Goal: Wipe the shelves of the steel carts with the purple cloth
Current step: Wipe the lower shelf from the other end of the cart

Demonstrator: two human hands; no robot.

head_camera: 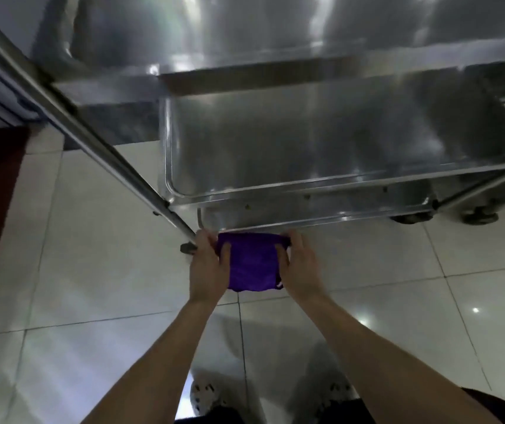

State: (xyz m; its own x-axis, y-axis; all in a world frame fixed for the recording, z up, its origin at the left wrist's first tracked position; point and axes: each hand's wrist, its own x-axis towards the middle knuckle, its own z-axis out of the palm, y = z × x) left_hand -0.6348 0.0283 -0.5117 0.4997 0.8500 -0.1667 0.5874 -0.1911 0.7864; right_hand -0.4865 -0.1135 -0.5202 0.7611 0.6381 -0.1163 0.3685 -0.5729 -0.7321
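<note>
- Head view: purple cloth (252, 266), folded, held just before the lowest shelf rim (321, 221) of the steel cart (306, 139); left hand (206, 266) and right hand (301, 266) each pinch one side.
- Risk, judged: a loosened grip drops the cloth to the floor (92, 255); knuckles may strike the rim.

Head view, steeply downward, close over cart (306, 191)

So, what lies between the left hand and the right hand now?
The purple cloth, bunched; the left hand and the right hand each grip one side of it. The head view shows this.
</note>
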